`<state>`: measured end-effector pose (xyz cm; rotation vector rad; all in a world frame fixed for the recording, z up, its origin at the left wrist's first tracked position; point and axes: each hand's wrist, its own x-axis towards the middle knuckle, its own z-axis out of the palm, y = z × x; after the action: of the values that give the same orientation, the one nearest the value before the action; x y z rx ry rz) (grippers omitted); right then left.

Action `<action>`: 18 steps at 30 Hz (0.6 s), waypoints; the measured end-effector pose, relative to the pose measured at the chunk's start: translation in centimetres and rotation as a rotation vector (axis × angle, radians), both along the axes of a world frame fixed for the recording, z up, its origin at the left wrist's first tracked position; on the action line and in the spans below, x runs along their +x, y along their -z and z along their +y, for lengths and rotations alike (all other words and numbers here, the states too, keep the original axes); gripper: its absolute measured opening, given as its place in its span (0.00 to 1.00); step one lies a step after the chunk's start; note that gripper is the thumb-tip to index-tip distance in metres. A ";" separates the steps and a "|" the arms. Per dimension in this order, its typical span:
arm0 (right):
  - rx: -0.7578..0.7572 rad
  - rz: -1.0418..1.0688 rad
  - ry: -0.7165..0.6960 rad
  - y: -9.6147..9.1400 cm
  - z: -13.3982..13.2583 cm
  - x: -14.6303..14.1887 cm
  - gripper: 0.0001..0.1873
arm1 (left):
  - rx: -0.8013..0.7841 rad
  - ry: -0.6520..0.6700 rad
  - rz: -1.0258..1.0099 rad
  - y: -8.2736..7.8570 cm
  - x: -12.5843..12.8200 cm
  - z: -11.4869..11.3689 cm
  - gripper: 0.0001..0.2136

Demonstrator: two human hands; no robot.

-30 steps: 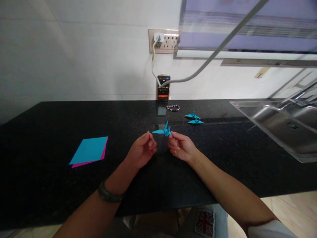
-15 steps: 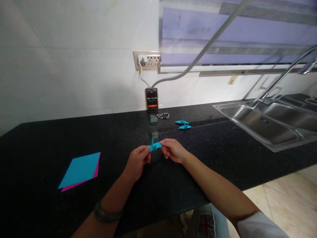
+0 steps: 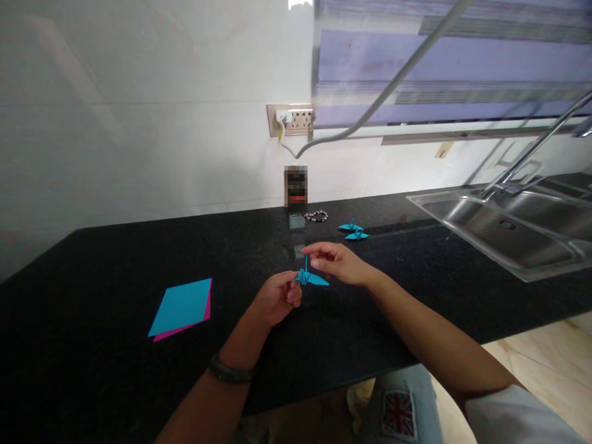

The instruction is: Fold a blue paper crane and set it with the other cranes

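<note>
My left hand (image 3: 279, 298) pinches one wing of a blue paper crane (image 3: 316, 279) between thumb and fingers, holding it above the dark counter. The crane's other wing points right, and a thin folded point stands upright from its body. My right hand (image 3: 340, 261) is at that upright point, index fingertip by its top and thumb a little apart from the index finger. Two finished-looking blue paper cranes (image 3: 355, 235) sit close together on the counter beyond my right hand. Left of my hands lie flat paper sheets (image 3: 181, 306), blue on top with pink showing beneath.
A phone (image 3: 296, 186) with a blurred screen leans against the wall, a beaded loop (image 3: 316, 216) beside it. A steel sink (image 3: 481, 237) with a tap (image 3: 539, 148) is set into the black counter (image 3: 106, 271) on the right. A grey cable (image 3: 383, 92) hangs from above.
My right hand has let go of the crane's right wing and moved up to its upright point. That wing now shows free. The view has shifted slightly left.
</note>
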<state>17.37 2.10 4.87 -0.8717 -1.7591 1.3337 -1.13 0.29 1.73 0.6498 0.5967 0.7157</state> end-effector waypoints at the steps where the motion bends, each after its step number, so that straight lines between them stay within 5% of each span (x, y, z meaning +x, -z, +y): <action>1: 0.024 -0.026 -0.009 -0.4 0.0 0.0 0.18 | -0.019 0.031 -0.014 -0.1 -0.1 0.0 0.13; 6: 0.040 -0.144 -0.026 -1.3 -0.2 0.3 0.11 | -0.058 0.056 -0.017 -0.1 -0.2 0.1 0.15; 10: -0.007 -0.135 0.114 -1.0 -0.7 1.2 0.12 | -0.079 -0.130 -0.030 0.4 -0.3 0.9 0.15; 14: 0.024 -0.091 0.485 0.4 -0.8 4.1 0.13 | -0.116 -0.323 0.007 0.8 -0.6 1.6 0.13; 18: 0.171 -0.282 1.056 2.5 -0.4 8.4 0.15 | -0.099 -0.346 0.014 0.9 -0.6 1.7 0.11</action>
<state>25.79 1.75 2.36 -1.6182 -1.2161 0.3695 -1.75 1.95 0.85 0.4631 0.7626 0.9979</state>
